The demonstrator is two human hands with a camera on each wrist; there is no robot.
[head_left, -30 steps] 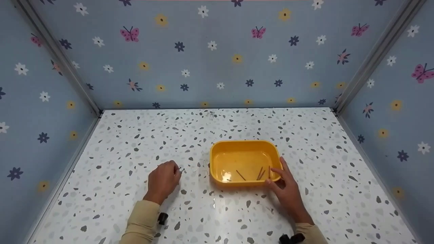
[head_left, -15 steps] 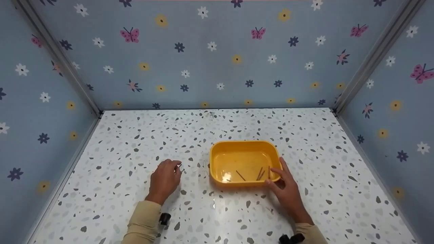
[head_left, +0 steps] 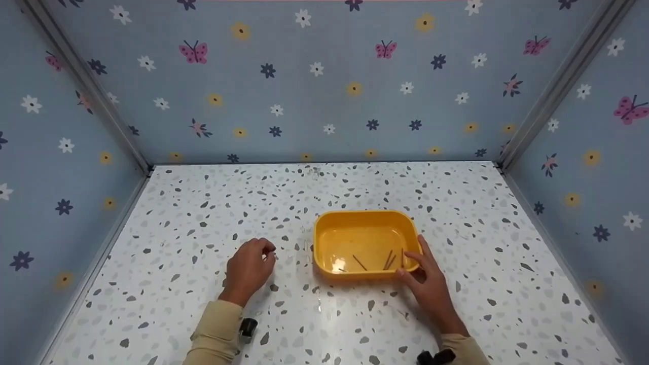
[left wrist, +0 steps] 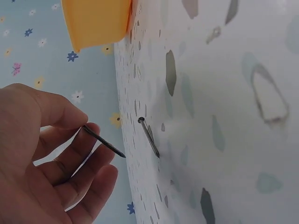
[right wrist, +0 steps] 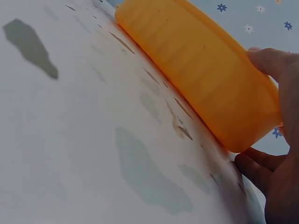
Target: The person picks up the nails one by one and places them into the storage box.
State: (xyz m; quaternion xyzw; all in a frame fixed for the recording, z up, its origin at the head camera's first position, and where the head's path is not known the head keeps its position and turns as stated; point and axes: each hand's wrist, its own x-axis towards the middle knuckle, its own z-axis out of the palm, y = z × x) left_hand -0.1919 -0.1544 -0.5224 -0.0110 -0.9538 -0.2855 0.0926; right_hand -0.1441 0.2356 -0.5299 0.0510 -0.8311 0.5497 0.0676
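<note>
In the left wrist view, my left hand (head_left: 248,267) pinches a dark nail (left wrist: 105,142) between thumb and fingertip, its point slanting down toward the table. A second nail (left wrist: 149,136) lies on the speckled table just past these fingers; in the head view the hand covers both. To the right, a yellow plastic tray (head_left: 365,219) rests on the table with several nails (head_left: 360,262) inside, mostly along its near side. My right hand (head_left: 432,289) holds the tray's near right corner, fingers over the rim and thumb at the front wall.
Blue flower-patterned panels (head_left: 294,81) close off the back and both sides of the white speckled table (head_left: 228,192). Black wrist devices (head_left: 247,328) sit at both cuffs.
My left hand has shifted slightly to the right, and the thin nail ends seen at its fingertips are now covered in the head view. The right hand and tray have stayed put.
</note>
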